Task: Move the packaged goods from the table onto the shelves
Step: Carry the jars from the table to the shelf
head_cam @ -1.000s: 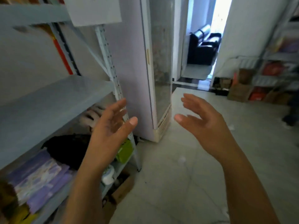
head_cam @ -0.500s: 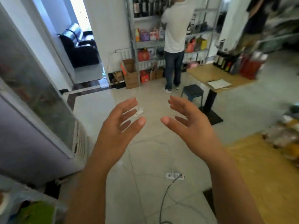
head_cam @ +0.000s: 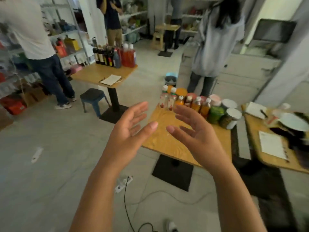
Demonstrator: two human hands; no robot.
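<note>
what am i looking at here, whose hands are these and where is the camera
There is no machine here. The picture comes from a wide-angle camera worn on a person's head, looking forward and down. The two bare hands are that person's own: the left hand and the right hand, both open with palms facing each other and holding nothing. Ahead stands a wooden table with a row of bottles and jars along its far edge. On the floor lies a power strip. Other people stand near shelves behind.
</note>
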